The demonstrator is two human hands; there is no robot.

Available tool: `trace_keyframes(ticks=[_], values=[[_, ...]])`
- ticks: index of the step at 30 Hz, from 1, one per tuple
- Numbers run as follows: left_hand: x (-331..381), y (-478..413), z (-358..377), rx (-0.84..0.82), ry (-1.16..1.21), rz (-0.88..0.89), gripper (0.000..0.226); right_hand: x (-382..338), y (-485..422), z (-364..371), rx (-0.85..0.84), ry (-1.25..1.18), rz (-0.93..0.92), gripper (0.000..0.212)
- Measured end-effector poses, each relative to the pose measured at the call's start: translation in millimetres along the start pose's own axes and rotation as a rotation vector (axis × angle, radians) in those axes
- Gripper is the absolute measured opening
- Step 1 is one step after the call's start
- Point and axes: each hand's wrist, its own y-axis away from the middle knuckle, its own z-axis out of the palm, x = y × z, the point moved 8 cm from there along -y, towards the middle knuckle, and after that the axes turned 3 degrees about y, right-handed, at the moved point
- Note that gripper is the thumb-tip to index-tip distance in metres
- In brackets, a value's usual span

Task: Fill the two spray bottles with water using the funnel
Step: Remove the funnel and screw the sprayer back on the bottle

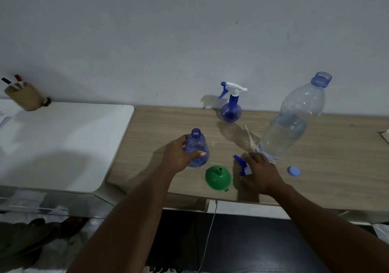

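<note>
My left hand grips an uncapped blue spray bottle standing upright on the wooden table. My right hand holds that bottle's blue and white spray head down on the table, its tube lying toward the back. A green funnel rests upside down, spout up, between my hands. A second blue spray bottle, spray head on, stands near the wall. A large clear water bottle, open and about half full, stands right of my right hand. Its blue cap lies on the table.
A white table adjoins the wooden one on the left, with a brown pen holder at its back. The wall is close behind. A white cable hangs from the front edge. A shoe shows on the floor at lower left.
</note>
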Motion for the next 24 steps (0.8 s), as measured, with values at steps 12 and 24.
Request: trace_keyframes(ticks=[12, 24], values=[[-2, 0, 0, 0.01, 0.02, -0.005, 0.068, -8, -18, -20, 0.161, -0.107, -0.147, 0.033], [-4, -2, 4, -0.011, 0.049, -0.022, 0.075, -75, -33, -177, 0.358, -0.412, -0.235, 0.032]])
